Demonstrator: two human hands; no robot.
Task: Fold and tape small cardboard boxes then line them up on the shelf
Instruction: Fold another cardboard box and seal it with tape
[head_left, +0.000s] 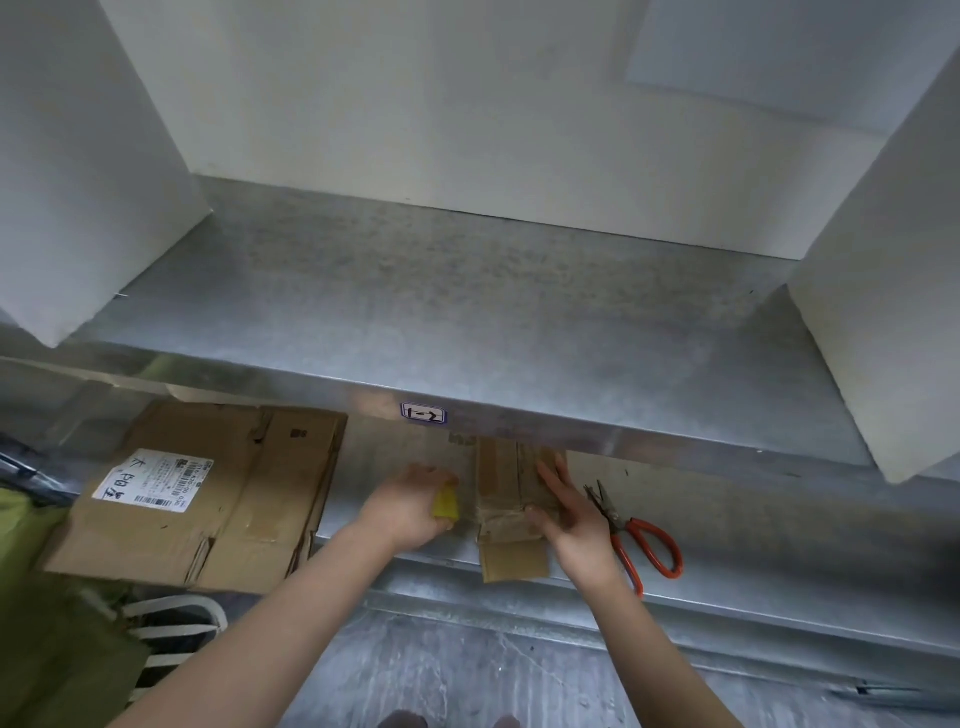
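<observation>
Metal shelves: two, an upper shelf (467, 322) and a lower shelf (727, 613) under it.
White blocks: two, a left block (78, 156) and a right block (893, 312), at the two ends of the upper shelf.
Flattened carton (218, 499): one, on the lower shelf's left, bearing a white label (148, 480).
Small cardboard box (511, 499): one, mid lower shelf between the hands; long axis runs front to back, far end under the upper shelf, near flap past the front edge.
Right hand (576, 519): fingers straight, laid along the box's right side, thumb on top.
Left hand (410, 512): fingers curled round a small yellow object (445, 503), just left of the box.
Scissors (639, 535): one pair, red handles nearest, blades pointing back, right of the box.
</observation>
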